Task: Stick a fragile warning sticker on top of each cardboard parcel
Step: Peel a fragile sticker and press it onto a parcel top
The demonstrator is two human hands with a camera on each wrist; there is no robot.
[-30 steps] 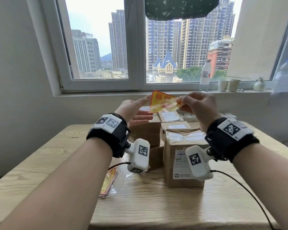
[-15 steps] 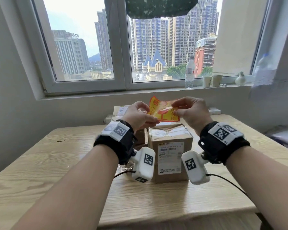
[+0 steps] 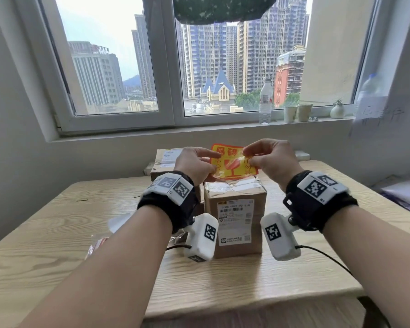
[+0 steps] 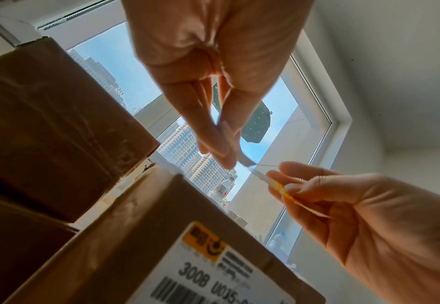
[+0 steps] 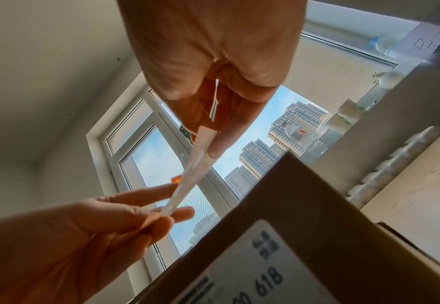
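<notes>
A: What are the hands doing?

B: The left hand (image 3: 195,165) and right hand (image 3: 269,159) each pinch the yellow-and-red fragile sticker (image 3: 232,165) between thumb and fingertips, raised in the air. A clear film curls off its lower edge; I cannot tell whether that is backing.

A: And beneath them?

B: A taped cardboard parcel (image 3: 234,216) stands directly below the hands on the tabletop (image 3: 223,280), its printed label facing the person. More parcels (image 3: 166,159) sit behind the left hand, largely hidden by it.

A: Anything else?

B: Below the left forearm lies something in clear wrapping (image 3: 97,247), mostly covered, unreadable. Beyond the hands, a bottle (image 3: 265,102) stands on the sill.
</notes>
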